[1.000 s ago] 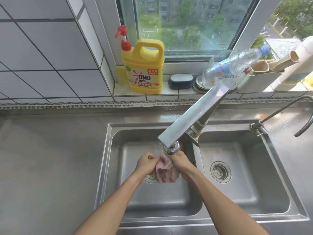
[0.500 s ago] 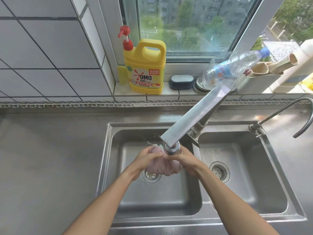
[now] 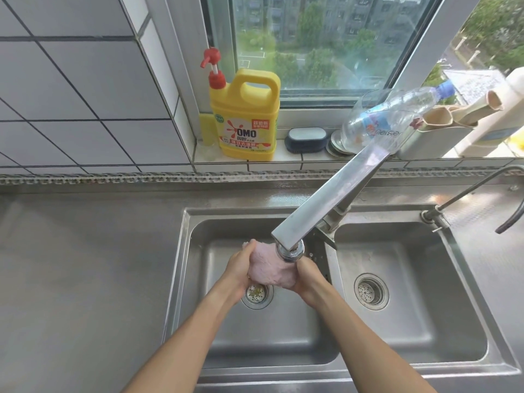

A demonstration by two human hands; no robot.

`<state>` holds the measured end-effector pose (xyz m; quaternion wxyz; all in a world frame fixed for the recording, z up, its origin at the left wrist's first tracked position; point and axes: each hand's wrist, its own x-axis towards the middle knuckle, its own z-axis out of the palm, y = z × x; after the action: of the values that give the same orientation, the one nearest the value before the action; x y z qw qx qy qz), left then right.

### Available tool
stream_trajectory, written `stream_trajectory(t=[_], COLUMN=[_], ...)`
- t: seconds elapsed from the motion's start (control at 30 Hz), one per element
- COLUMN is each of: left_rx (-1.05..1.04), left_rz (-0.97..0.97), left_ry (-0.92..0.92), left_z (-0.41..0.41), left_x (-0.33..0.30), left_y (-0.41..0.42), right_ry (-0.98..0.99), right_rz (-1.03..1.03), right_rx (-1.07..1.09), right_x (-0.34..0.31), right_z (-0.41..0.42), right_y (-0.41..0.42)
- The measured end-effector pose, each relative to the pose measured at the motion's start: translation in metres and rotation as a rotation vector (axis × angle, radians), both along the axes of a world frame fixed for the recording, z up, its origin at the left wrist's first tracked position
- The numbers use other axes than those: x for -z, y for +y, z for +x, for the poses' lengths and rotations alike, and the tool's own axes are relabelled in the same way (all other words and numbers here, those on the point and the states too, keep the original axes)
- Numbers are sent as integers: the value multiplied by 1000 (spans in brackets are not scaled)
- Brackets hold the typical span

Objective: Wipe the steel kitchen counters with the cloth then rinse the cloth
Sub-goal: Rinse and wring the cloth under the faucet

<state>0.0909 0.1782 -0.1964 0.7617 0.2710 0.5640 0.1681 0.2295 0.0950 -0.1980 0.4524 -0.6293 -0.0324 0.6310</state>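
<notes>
Windowsill jug (image 3: 245, 114) reads "OMO"; hands squeeze cloth (image 3: 269, 269)

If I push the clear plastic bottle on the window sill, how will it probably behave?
The bottle looks empty, so it is probably very light and would shift at a slight push. It leans tilted against the white holder rather than standing, so it may slide or roll off. Its thin clear wall would likely dent, not break.

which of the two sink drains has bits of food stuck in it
The left basin's drain, just below the pink cloth; yellowish scraps sit in it. The right basin's drain looks clean.
</notes>
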Motion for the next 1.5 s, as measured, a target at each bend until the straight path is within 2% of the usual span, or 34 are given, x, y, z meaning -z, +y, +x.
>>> stream_trajectory(t=[0.17, 0.23, 0.43, 0.53, 0.63, 0.7, 0.87, 0.97, 1.07, 1.13, 1.3, 1.5], left_rx=[52, 52, -46, -53, -87, -39, 80, 74, -10, 23, 102, -9], left_rz=[41, 51, 50, 23, 8, 34, -9, 13, 1, -18, -27, -25], left_ry=[87, 106, 95, 45, 62, 87, 74, 120, 94, 75, 59, 1], left_z=[13, 22, 46, 53, 57, 62, 63, 57, 57, 60, 66, 69], left_x=[8, 11, 18, 17, 19, 18, 21, 22, 21, 22, 19, 16], left_y=[-8, -11, -12, -10, -10, -14, -28, -14, -10, -16, -25, -14], right_ry=[-73, -171, -645, -810, -849, -923, -850, -833, -792, -833, -859, -854], right_rz=[-47, -52, 98, 7, -122, -191, -192, -174, -151, -136, -177, -169], right_rx=[136, 127, -74, -232, -290, -411, -245, -322, -308, -331, -222, -314], right_x=[2, -1, -28, -34, -31, -31, -32, -29, -29, -30, -30, -28], right_z=[15, 20, -5, -31, -34, -24, -4, -24, -30, -19, 0, -18], right_y=[-4, -8, -14, -14, -4, 4, 12, 7, 4, 9, 14, 3])
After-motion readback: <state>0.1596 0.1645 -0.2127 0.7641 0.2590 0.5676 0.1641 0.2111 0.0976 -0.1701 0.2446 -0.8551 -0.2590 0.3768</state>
